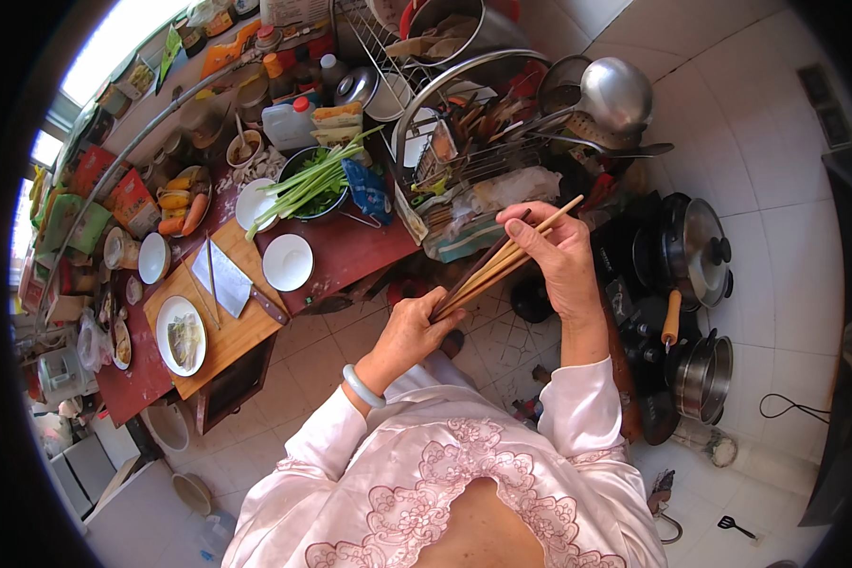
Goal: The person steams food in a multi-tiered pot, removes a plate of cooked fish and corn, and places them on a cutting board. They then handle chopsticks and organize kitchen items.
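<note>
Both of my hands hold one bundle of chopsticks (486, 272), some light wood and some dark, slanting up to the right. My left hand (415, 326) grips the bundle's lower left end. Near the upper right end, my right hand (557, 245) has its thumb and fingers around the sticks. To the left, a wooden cutting board (245, 337) carries a cleaver (224, 277), a pair of thin sticks and an oval white plate (163, 334) with what looks like fish. Close to the board stands a white bowl (287, 263).
Green stalks (312, 184) lie over a dark bowl on the red table (355, 263). A wire rack (468, 167) with utensils stands beyond my hands. On the right are a lidded pan (706, 252) with a wooden handle nearby and a steel pot (706, 380).
</note>
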`<action>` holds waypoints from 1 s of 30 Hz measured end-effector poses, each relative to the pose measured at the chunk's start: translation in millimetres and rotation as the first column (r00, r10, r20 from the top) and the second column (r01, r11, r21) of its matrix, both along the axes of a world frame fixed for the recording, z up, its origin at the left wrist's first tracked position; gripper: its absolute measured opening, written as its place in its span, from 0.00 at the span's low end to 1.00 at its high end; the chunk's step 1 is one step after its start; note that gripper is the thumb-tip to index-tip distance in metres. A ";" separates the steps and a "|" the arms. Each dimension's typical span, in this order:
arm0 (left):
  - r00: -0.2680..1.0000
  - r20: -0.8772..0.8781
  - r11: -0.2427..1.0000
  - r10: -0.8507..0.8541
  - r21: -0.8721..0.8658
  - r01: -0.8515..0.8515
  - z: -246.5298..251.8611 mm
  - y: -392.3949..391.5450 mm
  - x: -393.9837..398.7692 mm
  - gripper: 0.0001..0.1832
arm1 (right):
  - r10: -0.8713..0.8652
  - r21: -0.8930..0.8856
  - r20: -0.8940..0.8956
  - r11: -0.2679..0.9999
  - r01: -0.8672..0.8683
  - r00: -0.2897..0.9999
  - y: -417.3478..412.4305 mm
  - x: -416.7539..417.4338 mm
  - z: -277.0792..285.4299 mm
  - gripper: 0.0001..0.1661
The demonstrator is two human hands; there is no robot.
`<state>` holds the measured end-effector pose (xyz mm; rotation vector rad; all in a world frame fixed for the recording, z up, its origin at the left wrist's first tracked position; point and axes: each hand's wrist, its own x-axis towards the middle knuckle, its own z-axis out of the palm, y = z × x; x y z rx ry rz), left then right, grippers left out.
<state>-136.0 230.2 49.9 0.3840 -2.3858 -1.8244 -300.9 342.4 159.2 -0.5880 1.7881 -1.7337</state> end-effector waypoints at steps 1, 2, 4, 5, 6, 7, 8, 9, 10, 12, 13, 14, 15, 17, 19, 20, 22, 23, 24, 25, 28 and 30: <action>1.000 0.018 1.000 -0.010 0.023 0.009 2.2 -0.1 -0.7 0.11 | -0.010 -0.013 0.010 1.000 0.010 1.000 -0.2 0.9 -2.3 0.05; 0.999 0.035 0.999 -0.020 0.046 0.018 6.9 -0.6 -0.7 0.12 | -0.020 -0.026 0.020 0.999 0.020 1.000 0.1 1.4 -6.7 0.05; 0.994 0.096 0.980 -0.050 0.199 0.030 16.2 -0.6 -0.3 0.12 | -0.049 -0.024 0.037 0.998 0.050 0.998 -4.4 8.4 -7.3 0.04; 0.988 0.134 0.945 -0.076 0.326 0.028 20.4 1.3 -1.0 0.11 | -0.052 -0.026 0.044 0.998 0.053 0.998 -5.9 9.9 -8.9 0.04; 0.980 0.169 0.894 -0.106 0.448 0.020 22.3 2.6 -0.7 0.11 | -0.054 -0.027 0.051 0.998 0.055 0.997 -6.8 11.1 -11.2 0.04; 0.976 0.185 0.896 -0.116 0.444 0.023 21.2 3.1 -0.1 0.11 | -0.056 -0.028 0.058 0.998 0.058 0.997 -7.1 10.9 -13.3 0.03; 0.972 0.200 0.897 -0.125 0.440 0.025 18.7 3.2 0.5 0.11 | -0.026 -0.034 0.018 0.999 0.026 1.000 -5.4 6.9 -14.5 0.02; 0.967 0.216 0.899 -0.135 0.437 0.028 15.9 3.1 0.7 0.11 | -0.029 -0.051 -0.066 0.998 0.026 0.997 -4.8 3.4 -14.0 0.02; 0.978 0.170 0.914 -0.119 0.405 0.041 12.0 2.2 0.6 0.11 | -0.034 -0.069 -0.150 0.997 0.024 0.988 -4.7 -0.1 -13.1 0.02; 0.993 0.074 0.940 -0.088 0.336 0.058 1.9 -1.6 1.5 0.11 | -0.056 -0.114 -0.201 0.993 0.033 0.978 -5.9 -7.2 -6.5 0.02; 0.994 0.064 0.949 -0.084 0.310 0.060 -3.6 -4.2 3.0 0.11 | -0.062 -0.148 -0.237 0.989 0.027 0.969 -6.6 -12.4 -2.4 0.02; 0.995 0.055 0.957 -0.079 0.282 0.061 -9.0 -7.2 5.2 0.11 | -0.097 -0.164 -0.156 0.984 0.071 0.983 -7.5 -13.1 5.1 0.02; 0.996 0.042 0.964 -0.084 0.256 0.070 -11.4 -9.8 4.3 0.11 | -0.139 -0.175 -0.077 0.977 0.124 0.987 -8.1 -14.2 16.7 0.03; 0.977 0.186 0.928 -0.107 0.371 0.031 -5.1 -16.6 6.4 0.10 | -0.203 -0.298 -0.044 0.937 0.181 0.978 -7.1 -25.7 29.9 0.05; 0.989 0.136 0.936 -0.063 0.352 0.011 -27.0 -17.0 14.0 0.10 | -0.271 -0.447 -0.028 0.864 0.230 0.962 -3.3 -42.3 50.0 0.07; 0.982 0.180 0.892 -0.050 0.450 -0.037 -30.3 -18.3 18.5 0.11 | -0.372 -0.490 -0.080 0.823 0.288 0.925 -4.2 -49.4 59.6 0.08; 0.963 0.264 0.770 -0.048 0.624 -0.133 -27.9 -20.7 22.6 0.12 | -0.548 -0.546 -0.281 0.766 0.338 0.788 -8.8 -58.7 79.5 0.07; 0.966 0.256 0.767 -0.025 0.625 -0.146 -33.0 -20.9 25.2 0.13 | -0.621 -0.561 -0.390 0.746 0.359 0.680 -12.6 -61.8 84.9 0.07; 0.969 0.247 0.765 -0.003 0.625 -0.157 -39.2 -20.8 26.9 0.13 | -0.638 -0.536 -0.469 0.756 0.377 0.611 -17.3 -66.3 85.0 0.07; 0.971 0.237 0.763 0.020 0.624 -0.168 -44.0 -20.9 28.2 0.14 | -0.645 -0.511 -0.545 0.762 0.397 0.536 -23.7 -70.9 84.1 0.06; 0.971 0.233 0.729 0.047 0.656 -0.193 -48.7 -22.3 30.4 0.14 | -0.571 -0.463 -0.568 0.817 0.344 0.593 -46.1 -81.6 68.3 0.05; 0.969 0.240 0.743 0.059 0.638 -0.203 -42.1 -24.1 27.5 0.07 | -0.510 -0.418 -0.569 0.855 0.307 0.645 -58.2 -89.5 53.0 0.05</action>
